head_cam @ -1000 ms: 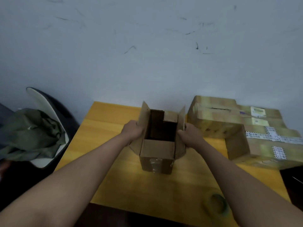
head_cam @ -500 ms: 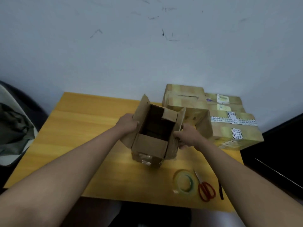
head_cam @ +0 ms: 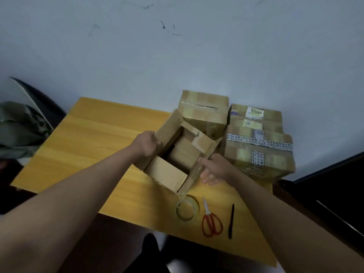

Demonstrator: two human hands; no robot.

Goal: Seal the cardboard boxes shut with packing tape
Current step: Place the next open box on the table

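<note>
A small brown cardboard box (head_cam: 169, 174) with its four top flaps standing open sits tilted on the yellow table (head_cam: 94, 138), turned at an angle. My left hand (head_cam: 146, 144) grips its left flap. My right hand (head_cam: 215, 169) holds its right side, fingers under the edge. A roll of clear packing tape (head_cam: 186, 210) lies just in front of the box near the table's front edge. Beside it lie red-handled scissors (head_cam: 210, 223).
Three taped cardboard boxes (head_cam: 258, 150) are stacked at the back right against the wall. A black pen (head_cam: 230, 221) lies right of the scissors. A chair with a green cloth (head_cam: 19, 129) stands left of the table. A dark cabinet (head_cam: 325, 194) is at the right.
The box has been turned clockwise and tipped toward me between both hands. The view has swung down, so the tape, scissors and pen now show in full.
</note>
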